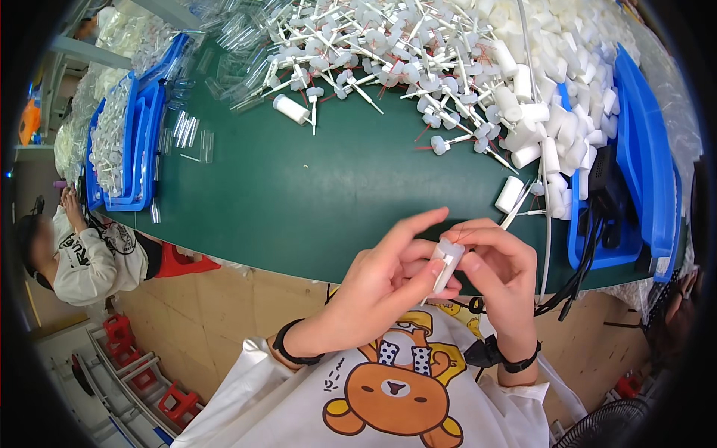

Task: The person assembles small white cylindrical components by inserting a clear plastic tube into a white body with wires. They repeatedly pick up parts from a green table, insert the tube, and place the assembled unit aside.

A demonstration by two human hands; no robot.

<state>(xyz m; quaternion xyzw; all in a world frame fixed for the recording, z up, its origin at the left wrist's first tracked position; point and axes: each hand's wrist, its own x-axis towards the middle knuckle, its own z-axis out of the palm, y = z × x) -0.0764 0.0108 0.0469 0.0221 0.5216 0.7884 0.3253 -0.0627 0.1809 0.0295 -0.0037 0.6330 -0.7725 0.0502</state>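
Observation:
Close to my body, at the table's near edge, both hands meet around a small whitish cylinder point(450, 256) with a white rod along it and thin red wires at its top. My left hand point(366, 287) grips the cylinder between thumb and fingers, its index finger raised. My right hand point(502, 272) is closed at the cylinder's upper right side, fingertips by the red wires; the exact pinch is partly hidden. Just beyond my right hand, a white foam cylinder point(509, 195) lies on the green table point(299, 201), near a pair of tweezers-like pale strips point(517, 216).
A heap of white rods with grey discs and red wires point(388, 52) covers the far table. White foam cylinders point(567, 127) pile up beside a blue bin point(650, 172) and black cables point(586, 261). Clear tubes point(187, 131) and blue trays point(138, 142) are left, near another person point(97, 254).

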